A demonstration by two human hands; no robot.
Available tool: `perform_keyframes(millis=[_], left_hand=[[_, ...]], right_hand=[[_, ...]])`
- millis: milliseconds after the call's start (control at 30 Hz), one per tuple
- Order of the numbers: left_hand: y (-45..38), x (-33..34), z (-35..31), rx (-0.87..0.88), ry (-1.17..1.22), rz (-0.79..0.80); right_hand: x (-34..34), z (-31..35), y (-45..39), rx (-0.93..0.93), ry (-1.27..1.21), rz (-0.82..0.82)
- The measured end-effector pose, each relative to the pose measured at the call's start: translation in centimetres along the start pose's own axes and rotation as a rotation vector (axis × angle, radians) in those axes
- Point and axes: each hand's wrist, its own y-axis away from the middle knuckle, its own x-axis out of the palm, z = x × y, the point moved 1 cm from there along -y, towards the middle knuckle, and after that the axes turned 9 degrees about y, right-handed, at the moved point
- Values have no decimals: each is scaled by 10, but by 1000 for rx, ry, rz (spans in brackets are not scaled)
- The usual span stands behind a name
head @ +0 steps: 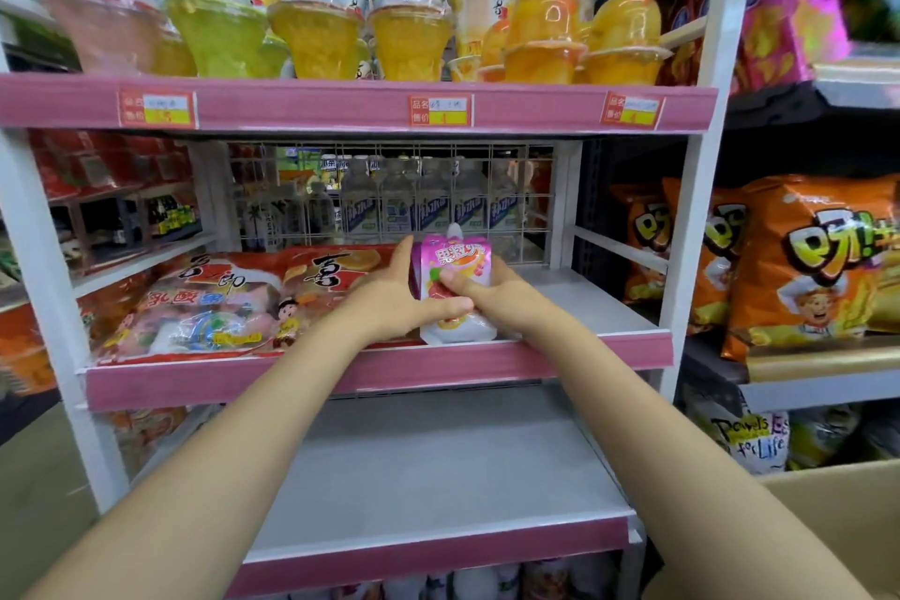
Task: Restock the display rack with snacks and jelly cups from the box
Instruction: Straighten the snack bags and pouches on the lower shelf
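Observation:
A pink and white jelly pouch (455, 261) with a spout stands upright at the front of the middle shelf (574, 297) of the display rack. My left hand (389, 302) holds its left side, thumb across the front. My right hand (487, 292) grips its right side, thumb on the front. Red snack bags (204, 307) lie on the same shelf to the left. The cardboard box (828, 526) shows at the lower right corner.
Jelly cups (316, 34) crowd the top shelf above pink price strips. The lower shelf (428, 468) is bare grey. Orange chip bags (803, 258) fill the neighbouring rack on the right. A wire grille (389, 200) backs the middle shelf, bottles behind it.

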Motion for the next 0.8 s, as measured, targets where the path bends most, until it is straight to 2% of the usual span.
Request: perform_keyframes(millis=[133, 333, 600, 800], left_hand=[[-2, 2, 6, -13, 31, -20], [-12, 1, 3, 12, 258, -11], [-11, 9, 5, 16, 101, -33], [-15, 6, 6, 32, 196, 38]], right_hand=[[1, -3, -3, -43, 25, -12], [-3, -3, 4, -62, -40, -34], [3, -5, -2, -44, -60, -36], [2, -3, 0, -74, -144, -64]])
